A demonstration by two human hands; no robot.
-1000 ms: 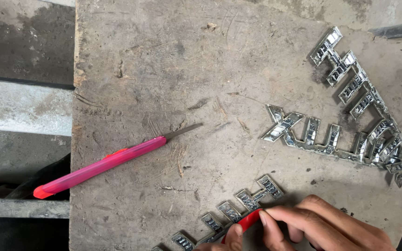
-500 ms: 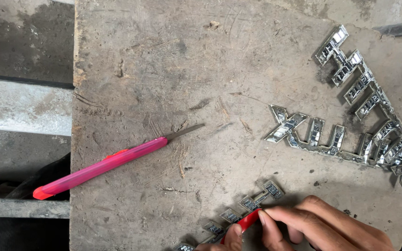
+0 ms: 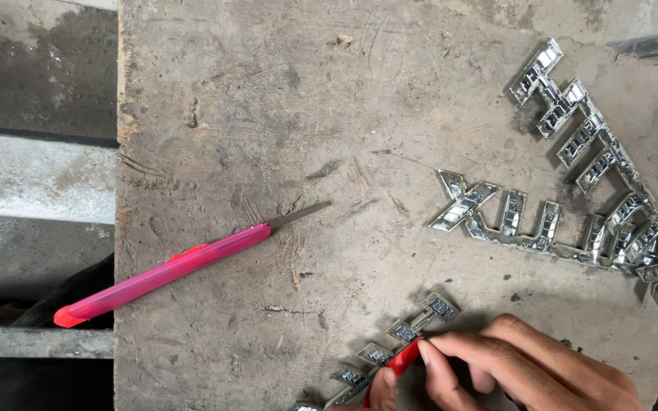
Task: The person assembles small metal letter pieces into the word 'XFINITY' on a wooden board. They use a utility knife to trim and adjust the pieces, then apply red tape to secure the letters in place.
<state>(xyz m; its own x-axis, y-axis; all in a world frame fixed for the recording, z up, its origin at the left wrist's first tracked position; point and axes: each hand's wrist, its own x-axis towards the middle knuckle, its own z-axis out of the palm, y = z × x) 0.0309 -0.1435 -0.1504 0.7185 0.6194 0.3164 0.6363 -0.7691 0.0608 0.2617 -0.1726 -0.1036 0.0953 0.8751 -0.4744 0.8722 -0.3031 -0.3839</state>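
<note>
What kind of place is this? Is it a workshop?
Probably a workshop. A rough, scratched wooden board serves as the bench, a pink snap-blade utility knife lies on it, and shiny chrome letter strips sit nearby while the right hand works on another strip.

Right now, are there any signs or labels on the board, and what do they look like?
No packages, labels or screens; only shiny letter signs.
Chrome letter strip: right side of the wooden board, slanting downward, silver.
Second chrome letter strip: just below it, meeting it at the right end, silver.
Third chrome letter strip: bottom edge, silver, touched by a hand with a red tool.
</note>
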